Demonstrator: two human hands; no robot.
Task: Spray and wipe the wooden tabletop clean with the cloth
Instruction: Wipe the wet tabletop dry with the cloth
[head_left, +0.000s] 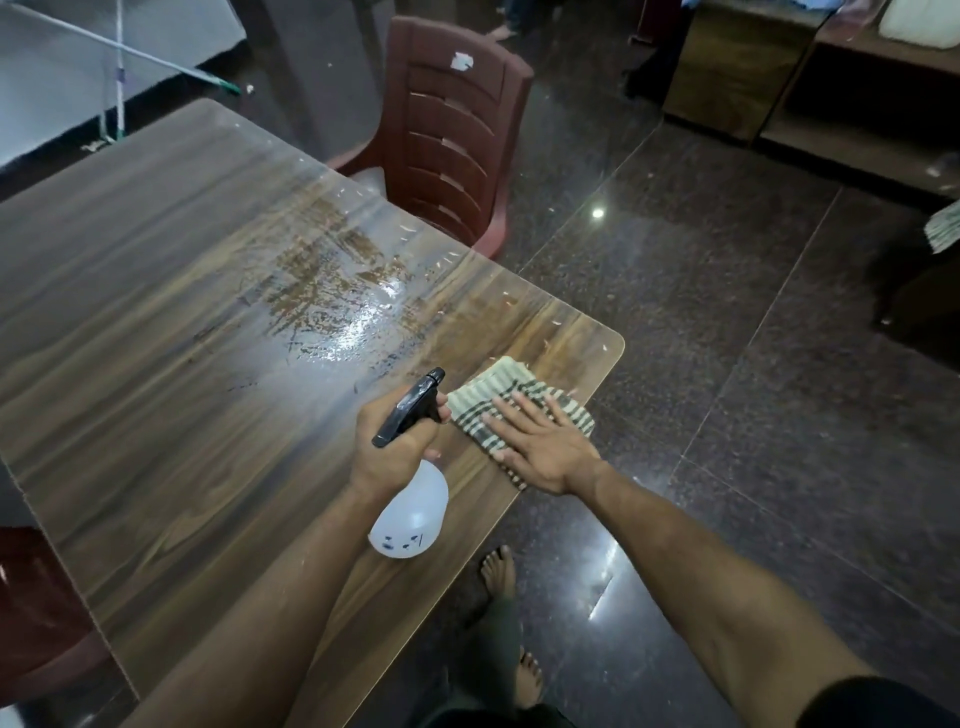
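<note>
A person's left hand (387, 447) grips a white spray bottle (410, 514) above a wooden desk (156, 338). The right hand (540, 441) presses flat, fingers straight, on a striped cloth (498, 387) near the desk's right corner, beside a wet patch (343, 296).

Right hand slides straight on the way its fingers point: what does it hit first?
Nothing solid, it seems. The right hand lies flat on the striped cloth, fingers aimed toward the wet patch. Only bare tabletop lies ahead; the spray bottle sits just left of that line.
</note>
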